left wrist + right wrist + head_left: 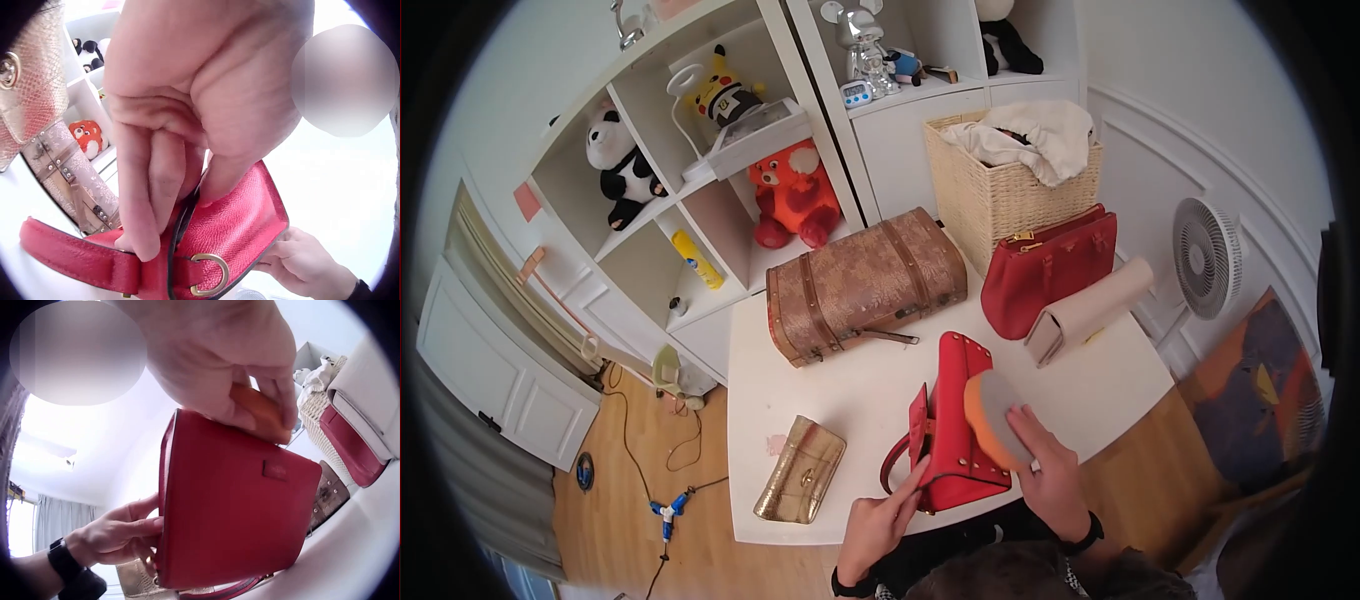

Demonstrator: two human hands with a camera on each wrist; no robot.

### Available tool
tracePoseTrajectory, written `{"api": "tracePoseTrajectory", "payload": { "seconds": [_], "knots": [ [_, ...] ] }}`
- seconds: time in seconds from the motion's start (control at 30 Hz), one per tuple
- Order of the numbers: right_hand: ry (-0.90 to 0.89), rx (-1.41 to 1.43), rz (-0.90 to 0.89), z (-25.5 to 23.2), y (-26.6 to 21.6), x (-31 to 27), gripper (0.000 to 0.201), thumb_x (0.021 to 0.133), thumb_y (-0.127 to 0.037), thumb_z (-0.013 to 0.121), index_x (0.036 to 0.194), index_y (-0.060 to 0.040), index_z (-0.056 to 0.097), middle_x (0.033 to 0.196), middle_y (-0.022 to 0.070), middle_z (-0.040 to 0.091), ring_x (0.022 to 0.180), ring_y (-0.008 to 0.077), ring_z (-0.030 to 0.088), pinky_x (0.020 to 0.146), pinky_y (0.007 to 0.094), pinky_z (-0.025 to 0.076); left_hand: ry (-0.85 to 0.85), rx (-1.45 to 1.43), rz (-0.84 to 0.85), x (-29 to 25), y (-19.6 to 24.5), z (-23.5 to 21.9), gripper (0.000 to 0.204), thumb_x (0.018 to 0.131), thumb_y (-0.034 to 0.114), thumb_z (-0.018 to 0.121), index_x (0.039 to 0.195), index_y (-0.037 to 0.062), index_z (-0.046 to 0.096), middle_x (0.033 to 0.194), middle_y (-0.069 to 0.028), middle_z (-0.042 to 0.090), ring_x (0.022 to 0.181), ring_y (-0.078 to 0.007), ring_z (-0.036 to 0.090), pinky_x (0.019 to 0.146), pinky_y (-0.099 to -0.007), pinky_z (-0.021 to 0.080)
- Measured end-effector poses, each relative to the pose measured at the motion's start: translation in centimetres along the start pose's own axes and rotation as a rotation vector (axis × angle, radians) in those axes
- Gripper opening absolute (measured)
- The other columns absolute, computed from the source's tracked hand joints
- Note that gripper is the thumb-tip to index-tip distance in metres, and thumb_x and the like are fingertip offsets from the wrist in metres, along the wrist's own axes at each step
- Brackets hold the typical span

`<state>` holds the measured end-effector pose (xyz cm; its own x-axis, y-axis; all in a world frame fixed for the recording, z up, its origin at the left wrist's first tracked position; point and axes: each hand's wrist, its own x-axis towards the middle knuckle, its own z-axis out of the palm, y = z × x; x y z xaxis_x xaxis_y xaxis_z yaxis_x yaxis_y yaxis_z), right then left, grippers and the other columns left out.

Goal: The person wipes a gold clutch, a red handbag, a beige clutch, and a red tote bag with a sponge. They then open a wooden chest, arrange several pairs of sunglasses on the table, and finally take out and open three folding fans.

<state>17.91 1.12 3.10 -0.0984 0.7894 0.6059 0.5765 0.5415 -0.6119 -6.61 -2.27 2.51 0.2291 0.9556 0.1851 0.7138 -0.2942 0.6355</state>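
Between thumb and fingers, the right hand (1055, 485) holds an orange and grey pad (1003, 418), which seems to touch the studded face of a red handbag (962, 470). At the near end of this bag, the left hand (880, 528) pinches the edge, with the thumb on one side and the fingers on the other (the left wrist view shows it closely, beside a brass ring (225, 270)). The red handbag is at the near edge of the white table (765, 395), tipped over, with its looped handle (888, 466) toward the left. To the left of the handle, apart from it, lies a gold clutch (802, 470). Farther back stands a brown trunk (865, 285) with straps, and to the right of it a dark red handbag (1040, 272), with a pale pink clutch (1092, 310) just before it. Behind these is a wicker basket (962, 195) holding white cloth (1052, 142). To the right stands a fan (1205, 258); plush toys (798, 195) sit in the shelves (715, 235) at the back.
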Motion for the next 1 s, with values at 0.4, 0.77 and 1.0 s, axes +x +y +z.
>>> {"api": "tracePoseTrajectory", "payload": {
  "seconds": [0.4, 0.77, 1.0],
  "knots": [
    [-0.268, -0.183, 0.359, -1.7, 0.4, 0.8, 0.059, 0.079, 0.002, 0.056, 0.137, 0.0053, 0.045, 0.086, 0.0282, 0.065, 0.077, 0.0458, 0.064, 0.073, 0.0501, 0.052, -0.179, 0.296, 0.224, -0.9, 0.0, 3.1, 0.073, 0.086, 0.01, 0.057, 0.15, 0.0363, 0.036, 0.085, -0.013, 0.063, 0.047, -0.0272, 0.061, 0.044, -0.0352, 0.051],
    [-0.263, -0.131, 0.047, -2.0, 2.2, 1.5, 0.057, 0.076, 0.006, 0.056, 0.132, -0.0022, 0.054, 0.13, 0.0219, 0.059, 0.117, 0.0475, 0.055, 0.104, 0.048, 0.045, -0.164, 0.595, 0.226, -0.9, -0.3, 3.3, 0.075, 0.084, 0.006, 0.05, 0.148, 0.0421, 0.038, 0.097, -0.0182, 0.066, 0.046, -0.0208, 0.063, 0.042, -0.0318, 0.052],
    [-0.362, -0.26, 0.015, -1.7, 4.2, 3.6, 0.056, 0.076, 0.006, 0.056, 0.131, -0.0028, 0.054, 0.134, 0.0209, 0.057, 0.116, 0.0428, 0.057, 0.1, 0.0471, 0.047, 0.0, 0.482, 0.145, -0.9, -2.0, 3.3, 0.058, 0.089, 0.014, 0.056, 0.143, 0.0356, 0.048, 0.114, -0.0163, 0.067, 0.078, -0.0276, 0.072, 0.063, -0.0331, 0.057]
  ]
}}
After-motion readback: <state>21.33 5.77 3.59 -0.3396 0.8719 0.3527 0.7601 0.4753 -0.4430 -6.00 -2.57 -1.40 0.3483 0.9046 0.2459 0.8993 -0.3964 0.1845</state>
